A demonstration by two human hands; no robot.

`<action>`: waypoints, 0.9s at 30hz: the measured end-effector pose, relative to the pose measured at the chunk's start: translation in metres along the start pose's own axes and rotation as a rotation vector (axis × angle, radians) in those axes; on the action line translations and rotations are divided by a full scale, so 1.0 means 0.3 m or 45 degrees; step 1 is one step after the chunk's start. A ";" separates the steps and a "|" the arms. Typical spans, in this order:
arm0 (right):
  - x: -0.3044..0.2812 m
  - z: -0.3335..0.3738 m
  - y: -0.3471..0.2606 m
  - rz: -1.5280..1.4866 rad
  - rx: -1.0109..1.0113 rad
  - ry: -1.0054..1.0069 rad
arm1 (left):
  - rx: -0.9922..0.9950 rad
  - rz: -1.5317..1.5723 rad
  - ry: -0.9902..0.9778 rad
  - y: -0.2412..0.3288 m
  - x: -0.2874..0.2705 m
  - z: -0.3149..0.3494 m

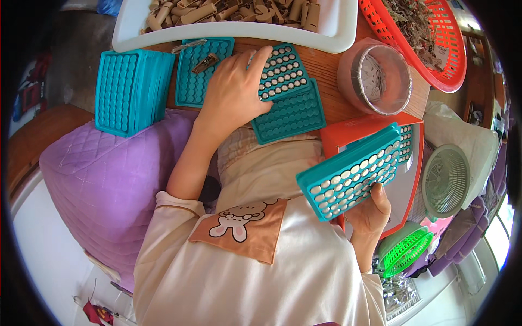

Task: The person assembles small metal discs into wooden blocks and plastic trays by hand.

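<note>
The left hand [234, 81] spans the edge of a teal, rectangular plastic tray of silvery discs [288, 68] over the wooden tabletop [324, 68], its grip unclear; the right hand [372, 214] holds a tilted, disc-filled teal tray stack [353, 179] by an open orange-red box [342, 135].

Teal dimpled rectangular tray [347, 158]: smooth plastic
Silver round pieces [355, 178]: glossy, metallic
Brown wooden surface [328, 70]: grained
Purple quilted cover [109, 168]: cloth
White rectangular bin [234, 36]: smooth plastic

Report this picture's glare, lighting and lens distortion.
Head view: fisheye, with black corners around a rounded scene; head view: the window at far right nearly burns out to white; silvery discs on the tray in the right hand glint; the upper-left rim is dim.
</note>
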State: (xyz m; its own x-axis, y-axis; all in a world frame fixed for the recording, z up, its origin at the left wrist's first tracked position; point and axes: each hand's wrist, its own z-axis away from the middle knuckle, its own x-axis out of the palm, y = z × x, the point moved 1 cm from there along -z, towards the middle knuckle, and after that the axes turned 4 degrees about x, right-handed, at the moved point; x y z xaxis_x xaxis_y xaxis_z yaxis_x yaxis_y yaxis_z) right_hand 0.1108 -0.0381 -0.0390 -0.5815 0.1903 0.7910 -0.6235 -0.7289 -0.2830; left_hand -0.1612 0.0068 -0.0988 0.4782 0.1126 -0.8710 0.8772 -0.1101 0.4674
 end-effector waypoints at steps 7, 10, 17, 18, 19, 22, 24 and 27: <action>-0.013 -0.007 -0.008 -0.155 0.021 0.009 | -0.011 0.058 0.042 0.052 -0.058 0.004; -0.019 -0.006 -0.012 -0.145 -0.031 0.017 | -0.032 0.101 0.009 0.079 -0.093 0.007; -0.065 0.009 -0.021 -0.065 -0.113 0.039 | -0.070 0.263 -0.125 0.186 -0.177 0.026; -0.071 0.016 -0.024 -0.056 -0.122 0.036 | -0.068 0.282 -0.127 0.210 -0.192 0.029; -0.081 0.024 -0.025 -0.025 -0.126 0.114 | -0.063 0.302 -0.165 0.236 -0.214 0.028; -0.087 0.030 -0.024 -0.117 -0.189 0.029 | -0.070 0.336 -0.136 0.289 -0.234 0.025; -0.101 0.034 -0.030 -0.067 -0.225 0.051 | -0.110 0.366 -0.160 0.323 -0.238 0.020; -0.087 0.016 -0.034 -0.076 -0.279 0.041 | -0.108 0.449 -0.121 0.365 -0.232 -0.004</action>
State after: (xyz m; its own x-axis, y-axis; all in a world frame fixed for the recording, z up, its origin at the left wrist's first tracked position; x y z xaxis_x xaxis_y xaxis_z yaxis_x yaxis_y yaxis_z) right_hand 0.1349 -0.0386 -0.0541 -0.5544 0.2525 0.7930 -0.7538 -0.5562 -0.3499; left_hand -0.0984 -0.0119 0.0134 0.7490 -0.0105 -0.6625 0.6616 -0.0427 0.7487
